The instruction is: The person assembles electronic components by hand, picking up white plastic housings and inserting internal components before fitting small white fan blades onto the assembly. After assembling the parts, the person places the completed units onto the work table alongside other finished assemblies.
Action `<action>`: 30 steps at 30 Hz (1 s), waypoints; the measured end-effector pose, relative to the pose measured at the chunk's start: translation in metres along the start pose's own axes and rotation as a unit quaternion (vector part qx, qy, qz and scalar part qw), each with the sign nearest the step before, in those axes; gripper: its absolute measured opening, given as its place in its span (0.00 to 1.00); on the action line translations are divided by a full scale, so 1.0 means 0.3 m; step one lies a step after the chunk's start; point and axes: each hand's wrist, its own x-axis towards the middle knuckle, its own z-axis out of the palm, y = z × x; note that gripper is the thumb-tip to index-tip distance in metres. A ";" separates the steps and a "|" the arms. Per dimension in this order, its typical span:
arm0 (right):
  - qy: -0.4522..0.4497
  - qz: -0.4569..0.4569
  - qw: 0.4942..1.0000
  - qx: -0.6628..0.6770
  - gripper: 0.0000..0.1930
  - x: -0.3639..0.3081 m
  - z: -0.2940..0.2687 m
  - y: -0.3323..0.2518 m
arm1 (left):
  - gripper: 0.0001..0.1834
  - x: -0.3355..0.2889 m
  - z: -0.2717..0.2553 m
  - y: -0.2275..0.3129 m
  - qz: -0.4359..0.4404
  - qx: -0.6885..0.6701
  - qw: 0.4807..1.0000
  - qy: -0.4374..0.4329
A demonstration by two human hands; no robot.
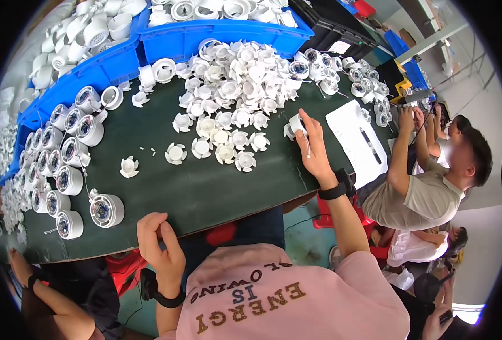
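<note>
My right hand [315,148] is closed round a small white fan housing [297,124], and a thin pale wire hangs from it. A white fan impeller [288,132] shows right beside that housing; whether the two touch I cannot tell. My left hand [161,249] is at the table's front edge with its fingers curled in towards the thumb; what it holds, if anything, is hidden. Ahead lies a big heap of white impellers [234,79], with several loose ones [224,153] nearer me. One single impeller [129,167] sits apart on the left.
Rows of white fan housings with circuit boards [69,180] stand at the left. Blue bins [217,37] of white parts line the back. A paper sheet [341,133] with a pen [370,145] lies right of my right hand. Co-workers [426,187] sit at the right; another person's arm [52,300] shows lower left.
</note>
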 end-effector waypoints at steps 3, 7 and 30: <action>-0.004 0.006 1.000 -0.008 0.24 -0.005 0.013 0.007 | 0.08 0.010 0.021 -0.007 -0.004 -0.012 1.000 -0.004; -0.008 0.002 1.000 -0.027 0.26 0.001 0.014 0.013 | 0.07 0.031 0.062 -0.016 -0.021 -0.035 0.998 -0.044; -0.096 0.188 0.911 0.353 0.23 0.057 -0.064 -0.248 | 0.13 0.033 0.122 0.162 -0.031 -0.213 0.961 -0.172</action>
